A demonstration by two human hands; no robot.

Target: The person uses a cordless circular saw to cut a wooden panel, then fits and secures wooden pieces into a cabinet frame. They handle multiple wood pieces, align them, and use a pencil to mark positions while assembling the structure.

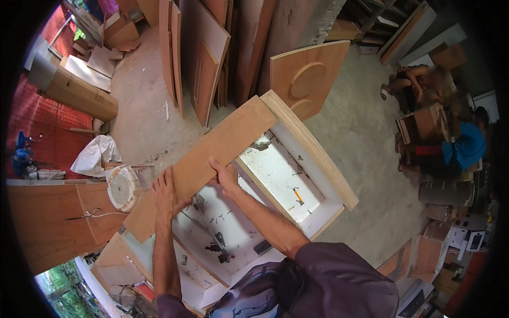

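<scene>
A long brown wooden board (212, 139) lies slantwise across a wooden cabinet carcass (313, 151) with white-lined compartments. My left hand (165, 195) grips the board toward its near left end, fingers over the far edge and thumb at the near edge. Farther along, my right hand (227, 178) holds the near edge, thumb on top and the other fingers partly hidden. Inside the right compartment lie an orange-handled tool (298, 196), a bunch of metal pieces (260, 145) and small scraps. The middle compartment contains dark metal hardware (220, 244) and screws.
A round white perforated item (123, 188) stands left of the board, beside a wooden panel surface (53, 217). Upright panels (204, 69) lean beyond the cabinet, near a panel with round shapes (310, 79). Another person (424, 87) sits at the far right, near a blue item (469, 146).
</scene>
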